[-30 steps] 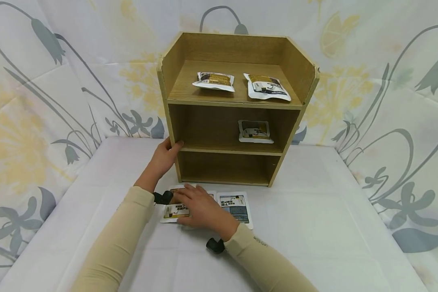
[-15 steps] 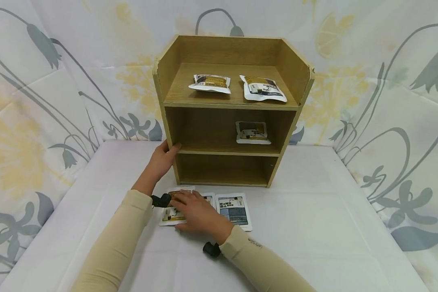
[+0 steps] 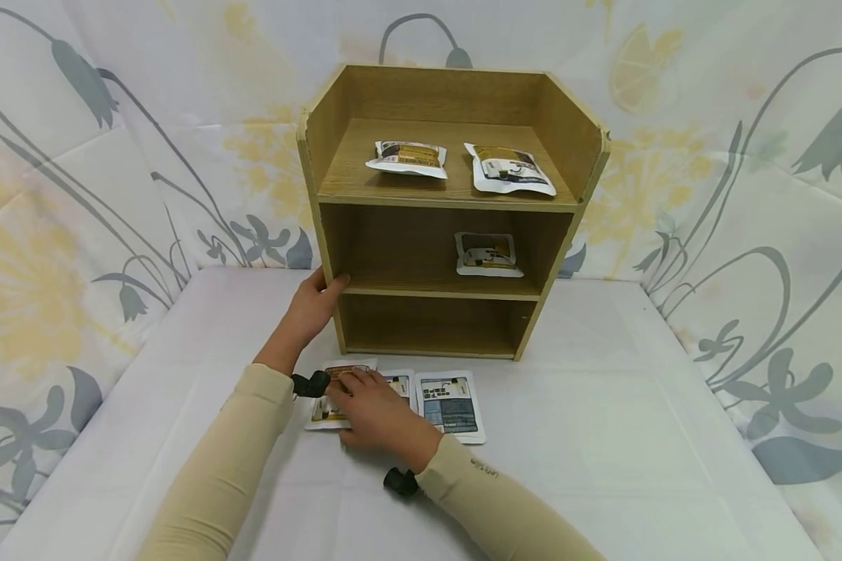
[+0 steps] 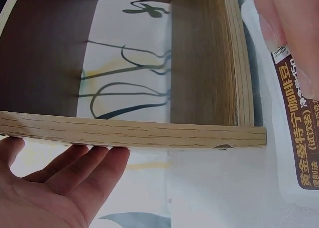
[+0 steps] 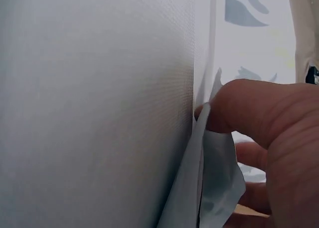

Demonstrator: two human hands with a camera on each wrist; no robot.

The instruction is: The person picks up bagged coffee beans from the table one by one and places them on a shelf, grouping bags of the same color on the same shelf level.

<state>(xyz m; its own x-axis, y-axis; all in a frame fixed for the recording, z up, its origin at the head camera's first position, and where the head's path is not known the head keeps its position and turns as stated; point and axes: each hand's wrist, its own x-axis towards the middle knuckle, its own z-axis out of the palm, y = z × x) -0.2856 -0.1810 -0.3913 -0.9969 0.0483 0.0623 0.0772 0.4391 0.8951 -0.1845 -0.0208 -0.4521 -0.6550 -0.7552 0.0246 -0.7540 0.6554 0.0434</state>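
My left hand (image 3: 309,312) holds the left side panel of a wooden shelf unit (image 3: 438,201), its thumb over the front edge. In the left wrist view, the fingers (image 4: 102,180) lie along the panel's outer side. On the white table, my right hand (image 3: 379,413) grips the leftmost coffee bean packet (image 3: 326,417), fingers on top and thumb at the near edge. The right wrist view has the thumb (image 5: 241,103) at the rim of a packet. Next to it, a middle packet (image 3: 401,382) is partly covered by the hand; a third packet (image 3: 452,405) lies at its right.
Two packets, one at left (image 3: 410,158) and one at right (image 3: 511,168), lie on the top shelf. Another packet (image 3: 487,255) leans on the right of the middle shelf. The floral cloth (image 3: 744,195) surrounds the table (image 3: 603,436) at the back and sides.
The right hand has stayed over the leftmost packet, its fingers drawing in slightly more. The left hand keeps its place on the shelf unit. The head view has shifted slightly.
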